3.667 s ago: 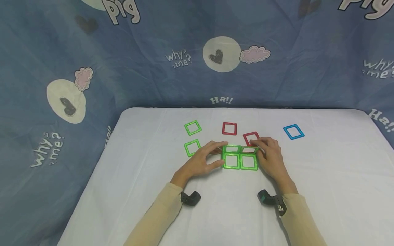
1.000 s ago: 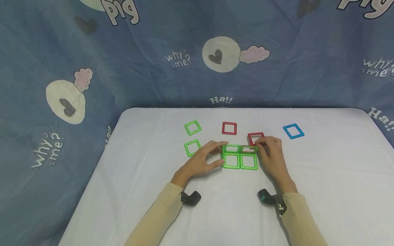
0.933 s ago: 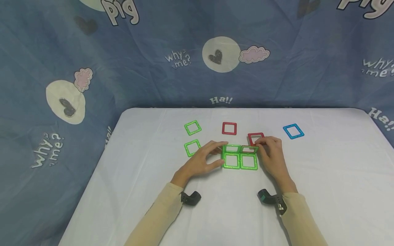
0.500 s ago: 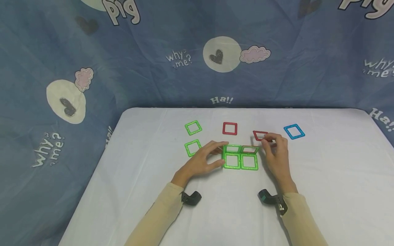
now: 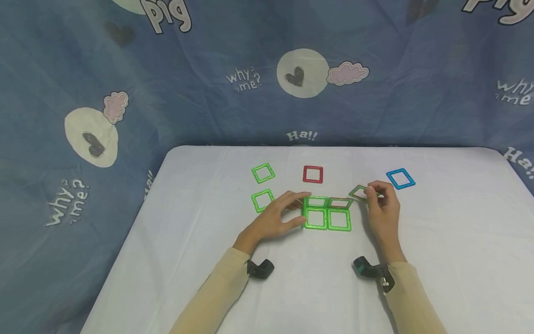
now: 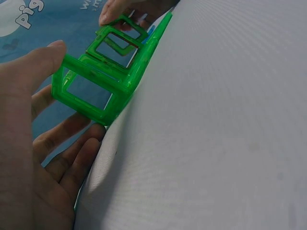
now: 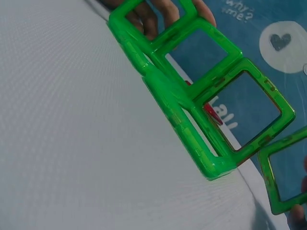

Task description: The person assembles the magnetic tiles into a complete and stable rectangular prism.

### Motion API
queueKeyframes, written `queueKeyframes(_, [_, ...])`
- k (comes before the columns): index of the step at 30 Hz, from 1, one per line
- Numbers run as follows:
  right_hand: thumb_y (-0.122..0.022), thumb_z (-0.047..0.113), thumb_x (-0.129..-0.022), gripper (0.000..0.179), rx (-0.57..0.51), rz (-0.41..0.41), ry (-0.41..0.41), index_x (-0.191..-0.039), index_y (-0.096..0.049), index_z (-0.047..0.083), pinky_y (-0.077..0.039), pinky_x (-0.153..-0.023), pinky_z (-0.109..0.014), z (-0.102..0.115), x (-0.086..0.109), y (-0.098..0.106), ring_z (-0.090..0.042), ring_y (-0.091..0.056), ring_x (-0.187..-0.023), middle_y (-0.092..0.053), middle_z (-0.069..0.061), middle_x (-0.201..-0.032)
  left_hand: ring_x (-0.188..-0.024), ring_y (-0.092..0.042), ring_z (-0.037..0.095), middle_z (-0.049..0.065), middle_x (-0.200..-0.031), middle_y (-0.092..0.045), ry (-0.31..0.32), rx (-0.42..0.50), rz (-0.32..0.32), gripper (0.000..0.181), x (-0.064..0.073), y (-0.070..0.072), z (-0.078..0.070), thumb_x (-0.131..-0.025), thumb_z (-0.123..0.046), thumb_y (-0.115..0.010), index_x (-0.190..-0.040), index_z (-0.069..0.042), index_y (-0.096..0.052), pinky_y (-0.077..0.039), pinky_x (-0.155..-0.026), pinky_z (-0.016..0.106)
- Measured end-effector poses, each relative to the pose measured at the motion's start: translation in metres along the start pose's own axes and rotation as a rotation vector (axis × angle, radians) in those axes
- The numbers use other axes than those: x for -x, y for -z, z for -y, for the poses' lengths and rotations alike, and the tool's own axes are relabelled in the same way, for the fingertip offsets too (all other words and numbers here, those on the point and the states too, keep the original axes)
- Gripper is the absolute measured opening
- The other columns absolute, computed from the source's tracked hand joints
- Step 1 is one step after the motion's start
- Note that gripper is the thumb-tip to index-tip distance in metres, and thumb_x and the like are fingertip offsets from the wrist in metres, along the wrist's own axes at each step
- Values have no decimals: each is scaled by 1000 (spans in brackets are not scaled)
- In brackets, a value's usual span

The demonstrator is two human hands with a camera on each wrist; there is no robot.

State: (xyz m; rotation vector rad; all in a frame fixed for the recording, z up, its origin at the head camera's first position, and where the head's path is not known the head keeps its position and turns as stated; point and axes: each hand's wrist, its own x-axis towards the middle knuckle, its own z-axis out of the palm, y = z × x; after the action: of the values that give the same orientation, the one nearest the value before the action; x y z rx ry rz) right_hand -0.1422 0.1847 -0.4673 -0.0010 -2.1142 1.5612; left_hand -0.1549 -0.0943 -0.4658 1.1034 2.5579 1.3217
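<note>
Alignment first

My right hand [image 5: 384, 211] pinches a green square [image 7: 270, 184] at two o'clock of the green assembly [image 5: 327, 219]; I can't tell whether they touch. My left hand [image 5: 273, 220] grips the nine o'clock end; I'd brace there and level edges before releasing. Beyond, at eleven, lies a red square [image 5: 312, 181].

Blue printed backdrop cloth [image 5: 200, 102], lettered: "Ha!!" [image 5: 301, 136] just above the white table's [image 5: 467, 232] far edge; "why me?" [image 5: 243, 80] higher above; "pig" [image 5: 167, 16] above, upper left; second "why me?" [image 5: 66, 202] left of the table.
</note>
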Motion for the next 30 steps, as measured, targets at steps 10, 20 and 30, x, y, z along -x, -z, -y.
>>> queueKeyframes(10, [-47,7,-98,24,-125,15,-32,-112,-50,-12,-44,-76,-11,16,1,3,-6,-55,-84,-54,-7,-93,-110,-56,6,-8,-122,-53,19,-4,5,59,0,0,-1,-88,-32,-65,-142,-28,-40,-46,-99,24])
queueKeyframes(20, [-47,16,-99,28,-64,4,-82,-122,-60,8,-40,-62,-11,-5,-1,3,-8,-51,-78,-54,1,-87,-112,-55,5,-11,-121,-53,74,3,16,67,1,0,-3,-83,-34,-71,-141,-33,-40,-44,-102,25])
queueKeyframes(30, [-44,0,-95,27,-71,52,-96,-118,-55,-6,-43,-64,-14,20,1,4,-9,-50,-77,-50,-3,-82,-110,-55,5,-11,-120,-53,53,-9,7,63,1,0,-2,-85,-33,-69,-141,-32,-40,-44,-101,24])
